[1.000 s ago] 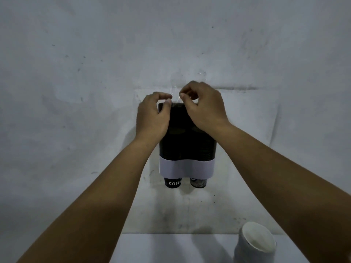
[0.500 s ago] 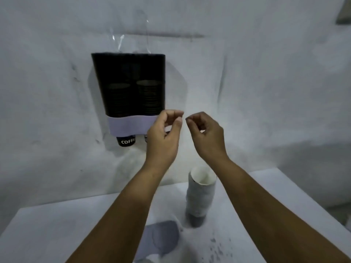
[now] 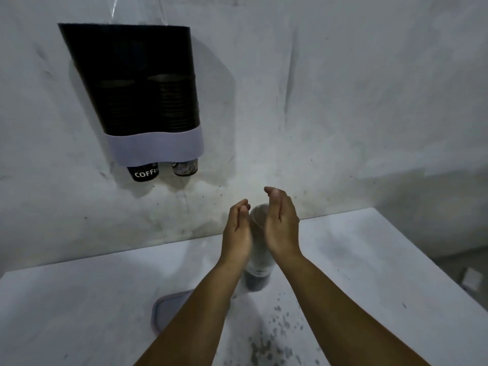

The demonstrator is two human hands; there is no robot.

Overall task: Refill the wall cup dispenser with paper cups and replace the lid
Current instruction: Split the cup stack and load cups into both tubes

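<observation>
A dark, see-through cup dispenser (image 3: 137,83) with a pale band at its base hangs on the wall at upper left. Two cup bottoms (image 3: 146,173) stick out beneath it, one marked COFFEE. A stack of paper cups (image 3: 257,262) stands upright on the white table. My left hand (image 3: 237,231) and my right hand (image 3: 281,225) flank the top of the stack with fingers apart; I cannot tell whether they touch it. A flat purple-rimmed lid (image 3: 169,310) lies on the table, partly hidden by my left forearm.
The white table (image 3: 79,313) meets the stained white wall at the back. Dark specks dot the tabletop near my right forearm. The table's right edge drops to a floor where a small pale object (image 3: 472,280) lies.
My hands left the top of the dispenser and came down to either side of the cup stack on the table. The view tilted down and to the right.
</observation>
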